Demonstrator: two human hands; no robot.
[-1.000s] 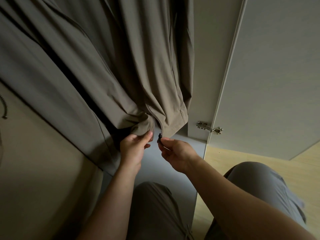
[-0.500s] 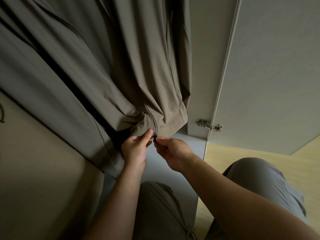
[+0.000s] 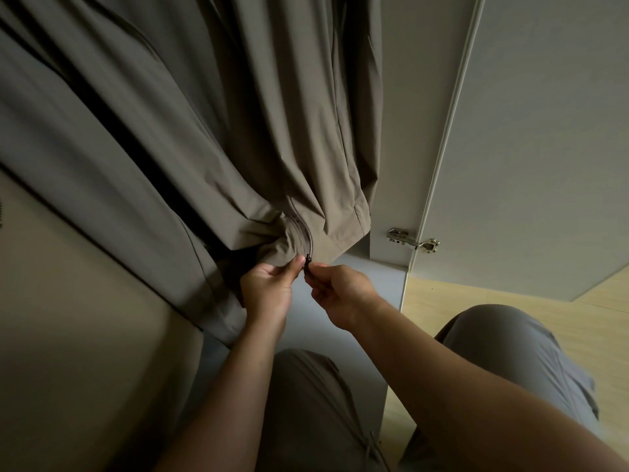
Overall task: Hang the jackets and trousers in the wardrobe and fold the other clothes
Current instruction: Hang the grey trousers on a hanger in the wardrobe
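The wardrobe [image 3: 405,97] is standing open, its door [image 3: 544,131] swung out to the right. The taupe jacket [image 3: 238,131] is hanging inside it. Judging by the drape it is already on the rail, though the hanger is out of view. The left hand [image 3: 269,287] is gripping the hem beside the foot of the zip, apparently to keep the cloth taut and steady. The right hand [image 3: 337,291] is pinching the dark zip slider [image 3: 308,262] at that hem, probably to start the zip so the jacket hangs closed. Against one second ago, the hands are now sitting closer together, with the slider up against the left thumb.
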